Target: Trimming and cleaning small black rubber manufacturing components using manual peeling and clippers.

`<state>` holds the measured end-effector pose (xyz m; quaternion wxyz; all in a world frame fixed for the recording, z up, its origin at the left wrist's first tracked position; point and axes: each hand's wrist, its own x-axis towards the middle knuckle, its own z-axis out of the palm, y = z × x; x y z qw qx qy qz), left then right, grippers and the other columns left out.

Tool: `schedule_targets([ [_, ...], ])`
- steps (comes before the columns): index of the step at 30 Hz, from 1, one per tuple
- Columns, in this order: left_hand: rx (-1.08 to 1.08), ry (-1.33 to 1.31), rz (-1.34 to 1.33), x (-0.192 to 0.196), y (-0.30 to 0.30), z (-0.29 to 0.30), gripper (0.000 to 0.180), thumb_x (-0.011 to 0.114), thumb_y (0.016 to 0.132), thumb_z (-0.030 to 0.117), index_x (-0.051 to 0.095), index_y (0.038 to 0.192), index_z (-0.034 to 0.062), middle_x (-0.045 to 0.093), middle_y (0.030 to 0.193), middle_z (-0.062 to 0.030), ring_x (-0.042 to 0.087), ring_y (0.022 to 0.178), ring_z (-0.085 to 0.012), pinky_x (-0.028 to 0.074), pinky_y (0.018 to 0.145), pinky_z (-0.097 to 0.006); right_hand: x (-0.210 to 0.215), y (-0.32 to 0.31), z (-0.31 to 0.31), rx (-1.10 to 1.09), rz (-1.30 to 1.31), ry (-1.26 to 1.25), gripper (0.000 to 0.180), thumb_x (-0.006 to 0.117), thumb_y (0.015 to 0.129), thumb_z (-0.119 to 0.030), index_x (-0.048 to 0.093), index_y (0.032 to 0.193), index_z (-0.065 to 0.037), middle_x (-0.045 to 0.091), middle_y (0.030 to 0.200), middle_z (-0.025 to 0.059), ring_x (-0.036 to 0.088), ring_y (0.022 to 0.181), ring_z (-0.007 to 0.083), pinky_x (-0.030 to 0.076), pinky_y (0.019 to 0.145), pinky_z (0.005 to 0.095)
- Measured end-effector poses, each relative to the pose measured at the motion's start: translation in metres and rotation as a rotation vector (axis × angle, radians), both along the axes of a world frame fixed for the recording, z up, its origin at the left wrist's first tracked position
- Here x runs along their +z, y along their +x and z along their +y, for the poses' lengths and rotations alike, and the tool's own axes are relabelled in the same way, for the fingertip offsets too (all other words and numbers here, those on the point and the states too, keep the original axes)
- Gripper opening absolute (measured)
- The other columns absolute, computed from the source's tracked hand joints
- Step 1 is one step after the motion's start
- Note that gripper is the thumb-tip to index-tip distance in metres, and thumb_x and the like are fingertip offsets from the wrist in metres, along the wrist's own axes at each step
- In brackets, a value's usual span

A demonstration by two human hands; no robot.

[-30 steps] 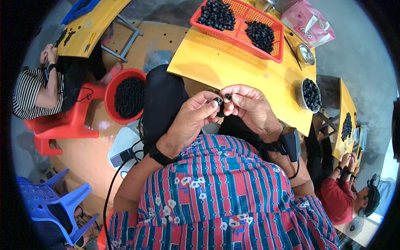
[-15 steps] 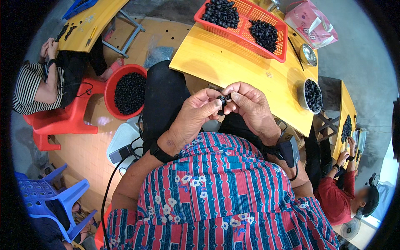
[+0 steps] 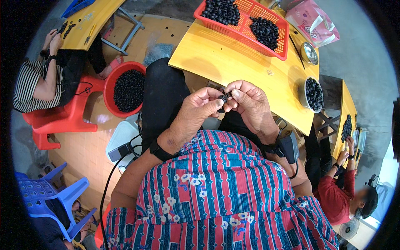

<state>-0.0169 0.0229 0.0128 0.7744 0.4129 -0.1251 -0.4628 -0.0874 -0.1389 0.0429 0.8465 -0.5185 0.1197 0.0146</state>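
Observation:
Above my lap, just off the near edge of the yellow table (image 3: 208, 52), my two hands meet fingertip to fingertip. Pinched in my left hand (image 3: 192, 111) is a small black ring-shaped part (image 3: 222, 99), round and smooth. My right hand (image 3: 252, 106) pinches a smaller black piece (image 3: 228, 95) right against it between thumb and forefinger. Fingers cover much of both pieces, so I cannot tell how they fit together. More small black parts fill the two sides of a red-orange plastic basket (image 3: 250, 38) on the table.
A metal bowl of black parts (image 3: 313, 95) stands at the table's right edge, near another metal bowl (image 3: 308, 53) and a pink bag (image 3: 312, 23). A red tub (image 3: 109, 89) of black parts sits on the floor at left. Co-workers sit at tables on both sides.
My hands stay together in nearly the same place, with the small black piece turned slightly between my right fingertips. The co-worker at left has shifted their hands on the table edge.

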Motion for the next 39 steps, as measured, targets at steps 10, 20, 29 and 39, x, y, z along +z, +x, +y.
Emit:
schedule_targets([
  [10, -0.003, 0.031, -0.011, 0.001, 0.000, 0.000, 0.020, 0.060, 0.089, 0.019, 0.054, 0.103, 0.0058, 0.055, 0.085, 0.0015, 0.051, 0.075, -0.0053, 0.043, 0.069, -0.020, -0.002, 0.001, 0.001, 0.013, -0.011, -0.024, 0.016, 0.053, 0.092, -0.015, 0.060, 0.098, -0.001, 0.055, 0.071, 0.0007, 0.054, 0.066, 0.0082, 0.044, 0.058, 0.0205],
  [20, 0.007, 0.071, -0.089, 0.001, 0.000, -0.001, 0.020, 0.060, 0.088, 0.021, 0.056, 0.100, 0.0058, 0.055, 0.081, 0.0027, 0.050, 0.073, -0.0043, 0.041, 0.065, -0.018, -0.006, 0.001, 0.001, 0.010, -0.037, -0.066, 0.016, 0.054, 0.091, -0.015, 0.061, 0.095, -0.001, 0.059, 0.074, 0.0017, 0.053, 0.065, 0.0075, 0.044, 0.057, 0.0206],
  [29, 0.029, 0.086, -0.075, 0.002, -0.001, -0.002, 0.020, 0.063, 0.087, 0.020, 0.057, 0.099, 0.0051, 0.057, 0.081, 0.0023, 0.050, 0.071, -0.0044, 0.041, 0.064, -0.018, -0.009, -0.002, 0.007, -0.049, 0.022, -0.035, 0.016, 0.056, 0.091, -0.015, 0.062, 0.095, -0.001, 0.057, 0.070, 0.0017, 0.051, 0.059, 0.0077, 0.043, 0.052, 0.0214],
  [39, 0.117, 0.072, -0.108, 0.002, -0.004, -0.001, 0.012, 0.061, 0.087, 0.013, 0.059, 0.094, 0.0025, 0.058, 0.080, 0.0008, 0.052, 0.073, -0.0056, 0.042, 0.066, -0.019, -0.015, -0.005, 0.021, -0.185, 0.045, -0.027, 0.015, 0.058, 0.090, -0.014, 0.063, 0.096, 0.000, 0.056, 0.066, 0.0024, 0.050, 0.058, 0.0094, 0.039, 0.051, 0.0225],
])
